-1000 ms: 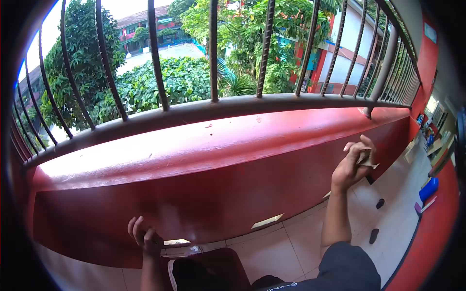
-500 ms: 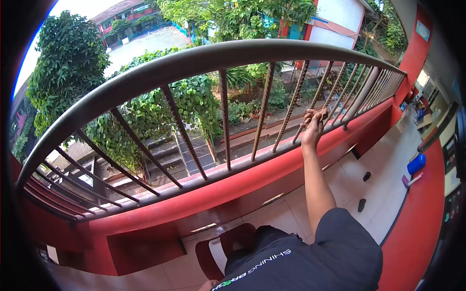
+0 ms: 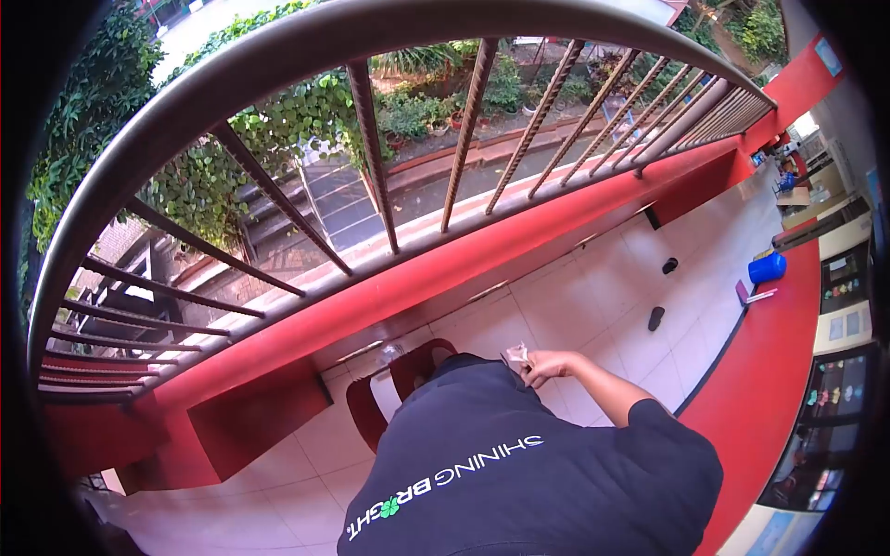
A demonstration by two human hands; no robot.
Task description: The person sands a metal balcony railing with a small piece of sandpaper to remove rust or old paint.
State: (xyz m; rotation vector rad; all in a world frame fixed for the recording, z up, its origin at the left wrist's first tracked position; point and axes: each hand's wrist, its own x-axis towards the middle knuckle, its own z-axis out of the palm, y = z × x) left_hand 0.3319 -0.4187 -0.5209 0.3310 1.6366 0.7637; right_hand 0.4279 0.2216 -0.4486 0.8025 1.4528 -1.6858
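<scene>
My right hand (image 3: 549,368) is closed on a small crumpled pale piece (image 3: 516,353); whether it is cloth or paper I cannot make out. The hand is beside the front of my dark printed shirt (image 3: 519,454), over the tiled floor and apart from the railing. Rusty ribbed bars (image 3: 468,134) stand between the railing's thick curved top rail (image 3: 278,42) and its lower rail. My left hand is out of sight.
Under the railing runs a red ledge (image 3: 445,264). A dark red seat (image 3: 366,412) with a white patch is near my body. A pair of dark slippers (image 3: 656,318) lies on the tiles (image 3: 593,296). A blue container (image 3: 767,268) stands on the red surface at right.
My right hand has left the railing bars and come down close to my body. The view has tilted downward. My left hand, partly visible at the bottom before, no longer shows.
</scene>
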